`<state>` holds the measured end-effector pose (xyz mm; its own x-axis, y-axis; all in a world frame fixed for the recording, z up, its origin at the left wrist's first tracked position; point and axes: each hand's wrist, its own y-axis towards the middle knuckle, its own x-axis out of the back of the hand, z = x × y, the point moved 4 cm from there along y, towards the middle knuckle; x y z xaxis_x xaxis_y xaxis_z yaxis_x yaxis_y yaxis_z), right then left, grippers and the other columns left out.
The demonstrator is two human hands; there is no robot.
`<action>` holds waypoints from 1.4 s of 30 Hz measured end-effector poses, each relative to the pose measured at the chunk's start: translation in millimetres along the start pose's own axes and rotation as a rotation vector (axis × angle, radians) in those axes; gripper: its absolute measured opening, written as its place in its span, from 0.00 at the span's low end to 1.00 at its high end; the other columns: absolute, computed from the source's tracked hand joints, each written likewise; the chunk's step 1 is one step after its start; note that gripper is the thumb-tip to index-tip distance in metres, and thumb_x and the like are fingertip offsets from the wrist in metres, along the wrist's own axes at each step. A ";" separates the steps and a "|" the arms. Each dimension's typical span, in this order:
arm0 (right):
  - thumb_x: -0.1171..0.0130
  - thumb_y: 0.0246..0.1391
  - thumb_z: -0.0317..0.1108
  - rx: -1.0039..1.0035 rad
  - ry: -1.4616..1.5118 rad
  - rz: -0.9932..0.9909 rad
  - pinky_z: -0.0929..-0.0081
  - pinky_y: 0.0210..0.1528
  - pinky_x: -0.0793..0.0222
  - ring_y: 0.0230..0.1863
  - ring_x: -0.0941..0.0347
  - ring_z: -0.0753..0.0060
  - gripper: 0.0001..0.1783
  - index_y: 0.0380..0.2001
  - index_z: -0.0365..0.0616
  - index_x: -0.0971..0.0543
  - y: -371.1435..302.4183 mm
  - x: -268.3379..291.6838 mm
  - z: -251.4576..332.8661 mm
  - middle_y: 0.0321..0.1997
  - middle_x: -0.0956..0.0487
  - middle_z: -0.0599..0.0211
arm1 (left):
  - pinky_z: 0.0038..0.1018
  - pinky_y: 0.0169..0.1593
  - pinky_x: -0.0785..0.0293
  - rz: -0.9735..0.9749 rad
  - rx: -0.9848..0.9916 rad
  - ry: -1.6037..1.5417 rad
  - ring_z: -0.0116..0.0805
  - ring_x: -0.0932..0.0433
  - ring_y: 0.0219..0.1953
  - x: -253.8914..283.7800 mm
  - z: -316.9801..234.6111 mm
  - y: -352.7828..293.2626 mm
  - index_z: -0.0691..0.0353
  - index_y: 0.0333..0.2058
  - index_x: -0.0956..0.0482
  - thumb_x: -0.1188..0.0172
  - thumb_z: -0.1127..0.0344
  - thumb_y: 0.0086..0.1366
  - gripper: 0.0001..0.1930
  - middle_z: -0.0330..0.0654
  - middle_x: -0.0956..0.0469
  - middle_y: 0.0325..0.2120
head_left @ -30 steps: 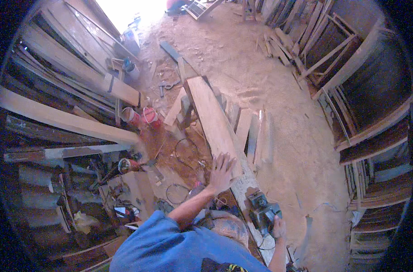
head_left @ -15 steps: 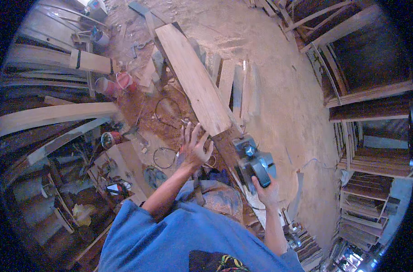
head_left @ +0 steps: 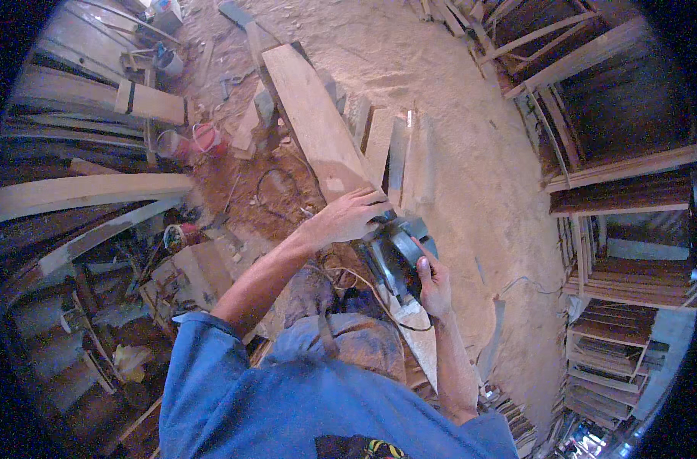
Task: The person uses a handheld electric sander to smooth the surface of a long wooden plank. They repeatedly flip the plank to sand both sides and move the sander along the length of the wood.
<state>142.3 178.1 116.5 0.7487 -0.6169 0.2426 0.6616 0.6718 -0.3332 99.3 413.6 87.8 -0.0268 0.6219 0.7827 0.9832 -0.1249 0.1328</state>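
Observation:
A dark electric hand planer [head_left: 386, 260] sits at the near end of a long pale board [head_left: 314, 115]. My right hand [head_left: 435, 288] is closed round its rear handle. My left hand [head_left: 350, 216] rests over the front of the tool, fingers curled on its front grip, which they mostly hide. The board slants from upper left toward my body on a narrow bench, whose pale near part [head_left: 419, 336] shows behind the planer. A shadow falls across the board just ahead of my left hand.
Red buckets [head_left: 206, 138] and a black cable [head_left: 275, 191] lie on the dusty floor to the left. Timber offcuts [head_left: 398, 153] lean right of the board. Curved wooden pieces [head_left: 96, 195] are stacked at far left; racks of planks [head_left: 631, 275] line the right.
My left hand, spread in the air before, has come down onto the planer's front. The planer and my right hand have moved left and slightly away from me, onto the board's near end.

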 end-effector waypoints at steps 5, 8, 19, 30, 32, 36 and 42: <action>0.54 0.71 0.50 -0.047 0.025 -0.009 0.62 0.64 0.37 0.60 0.28 0.57 0.27 0.64 0.44 0.27 1.7 -1.9 -7.5 0.56 0.20 0.53 | 0.39 0.58 0.27 -0.239 -0.089 0.068 0.47 0.25 0.54 -1.0 -0.3 -0.8 0.63 0.48 0.23 0.34 0.65 0.53 0.23 0.46 0.24 0.47; 0.54 0.71 0.50 -0.088 0.079 0.004 0.62 0.65 0.38 0.62 0.29 0.56 0.27 0.63 0.44 0.27 1.4 -6.1 -5.1 0.58 0.21 0.52 | 0.40 0.57 0.26 -0.304 0.000 0.033 0.47 0.24 0.53 -0.5 -5.4 -2.1 0.63 0.48 0.23 0.33 0.64 0.54 0.22 0.47 0.24 0.48; 0.55 0.72 0.49 -0.028 0.039 -0.039 0.66 0.62 0.36 0.59 0.28 0.59 0.26 0.62 0.43 0.26 11.0 -9.2 -10.9 0.56 0.21 0.54 | 0.33 0.59 0.30 -0.875 1.177 -0.579 0.44 0.23 0.54 -87.1 70.6 -98.1 0.67 0.56 0.24 0.42 0.52 0.69 0.25 0.52 0.19 0.48; 0.57 0.73 0.52 0.125 -0.019 -0.048 0.78 0.35 0.33 0.32 0.30 0.81 0.29 0.63 0.41 0.28 48.5 -21.2 16.1 0.33 0.22 0.73 | 0.27 0.50 0.28 -0.711 0.881 -1.107 0.28 0.23 0.43 -106.1 71.8 -111.8 0.70 0.54 0.23 0.40 0.53 0.70 0.24 0.40 0.19 0.44; 0.57 0.73 0.52 0.178 -0.050 -0.074 0.74 0.42 0.31 0.38 0.27 0.76 0.30 0.63 0.40 0.27 69.0 -25.4 18.8 0.37 0.20 0.69 | 0.26 0.47 0.27 -0.698 0.900 -1.115 0.26 0.24 0.40 -98.7 65.6 -106.2 0.69 0.52 0.22 0.40 0.53 0.70 0.24 0.38 0.19 0.41; 0.58 0.72 0.55 0.122 -0.145 -0.036 0.69 0.58 0.34 0.53 0.27 0.67 0.33 0.61 0.36 0.27 84.7 -37.3 47.1 0.51 0.19 0.58 | 0.24 0.42 0.28 -0.742 0.952 -1.101 0.24 0.25 0.36 -99.7 59.1 -112.5 0.68 0.50 0.20 0.40 0.51 0.70 0.23 0.35 0.20 0.35; 0.52 0.71 0.51 0.159 -0.052 -0.221 0.72 0.43 0.30 0.39 0.28 0.71 0.26 0.55 0.37 0.25 68.9 -40.8 -4.7 0.41 0.21 0.66 | 0.27 0.46 0.25 -0.676 0.962 -1.071 0.27 0.23 0.38 -86.6 49.2 -105.7 0.70 0.58 0.27 0.40 0.50 0.70 0.29 0.39 0.18 0.40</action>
<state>157.1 247.6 79.4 0.5838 -0.7367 0.3413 0.8045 0.5817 -0.1205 6.5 410.9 -24.0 -0.7613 0.6429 -0.0848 0.5971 0.6439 -0.4784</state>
